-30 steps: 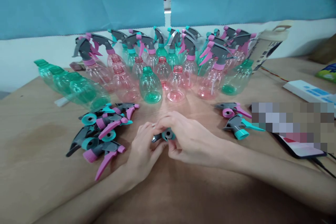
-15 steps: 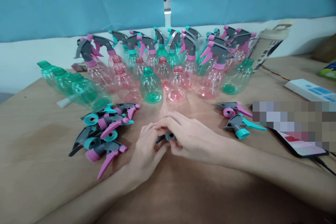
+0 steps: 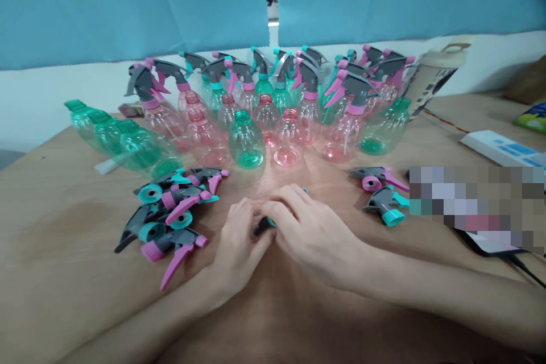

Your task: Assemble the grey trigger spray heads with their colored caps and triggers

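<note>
My left hand [image 3: 241, 244] and my right hand [image 3: 313, 233] meet at the middle of the table, both closed around one spray trigger head [image 3: 263, 226]. Its dark grey body shows between my fingers, with a bit of teal; the rest is hidden behind my right hand. To the left of my left hand lies a heap of loose spray heads [image 3: 173, 207], grey with pink or teal parts. Two more sit to the right of my right hand: a pink one [image 3: 373, 179] and a teal one [image 3: 388, 205].
Behind my hands stand open green bottles [image 3: 246, 142] and pink bottles [image 3: 288, 139], with several capped spray bottles [image 3: 352, 108] among them. Green bottles [image 3: 136, 142] lean at the left. On the right are a phone [image 3: 490, 244], a white power strip [image 3: 503, 148] and a tumbler [image 3: 439, 74].
My right hand has turned over the spray head, its fingers now covering more of the teal collar. The left hand stays nearly in place.
</note>
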Motion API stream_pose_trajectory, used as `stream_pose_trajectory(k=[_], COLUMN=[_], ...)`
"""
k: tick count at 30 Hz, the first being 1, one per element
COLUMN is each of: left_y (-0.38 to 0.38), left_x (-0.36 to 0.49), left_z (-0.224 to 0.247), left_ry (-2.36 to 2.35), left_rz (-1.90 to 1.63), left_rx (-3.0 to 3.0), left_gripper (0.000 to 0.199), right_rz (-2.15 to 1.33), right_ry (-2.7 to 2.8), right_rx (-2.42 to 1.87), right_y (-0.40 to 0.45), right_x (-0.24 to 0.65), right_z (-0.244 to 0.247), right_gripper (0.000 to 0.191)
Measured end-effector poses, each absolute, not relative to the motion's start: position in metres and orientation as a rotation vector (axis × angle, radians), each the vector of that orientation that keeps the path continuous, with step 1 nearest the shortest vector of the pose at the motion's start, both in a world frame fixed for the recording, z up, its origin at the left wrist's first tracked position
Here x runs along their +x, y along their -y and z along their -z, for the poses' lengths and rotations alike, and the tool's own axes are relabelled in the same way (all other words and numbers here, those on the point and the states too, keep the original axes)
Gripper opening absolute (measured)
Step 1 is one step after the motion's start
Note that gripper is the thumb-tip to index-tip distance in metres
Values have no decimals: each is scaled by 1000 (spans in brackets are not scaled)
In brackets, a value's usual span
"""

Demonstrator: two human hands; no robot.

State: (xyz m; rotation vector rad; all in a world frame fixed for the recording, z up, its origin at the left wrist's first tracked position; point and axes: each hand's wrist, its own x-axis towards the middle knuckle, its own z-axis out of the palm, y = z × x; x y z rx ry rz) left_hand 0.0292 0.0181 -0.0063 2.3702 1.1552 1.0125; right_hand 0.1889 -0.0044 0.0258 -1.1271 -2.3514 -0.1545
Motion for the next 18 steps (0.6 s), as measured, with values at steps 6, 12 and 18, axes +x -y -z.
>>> stream_pose_trajectory(k=[6, 12, 18], left_y=[-17, -18, -18], left_x=[28, 27, 27], left_z=[10, 11, 11], left_ry=[-1134, -1111, -1217], left_rz=[-1029, -1054, -982], left_rx=[2338, 2314, 2238], left_gripper=[20, 19, 26], right_rz=[-12, -353, -766], right_ry=[2329, 2173, 2059], right_rx=[-1142, -1167, -1058], right_y=[1, -4, -10], right_x=[191, 202, 214], right_z=[-22, -38, -45], right_gripper=[20, 13, 16])
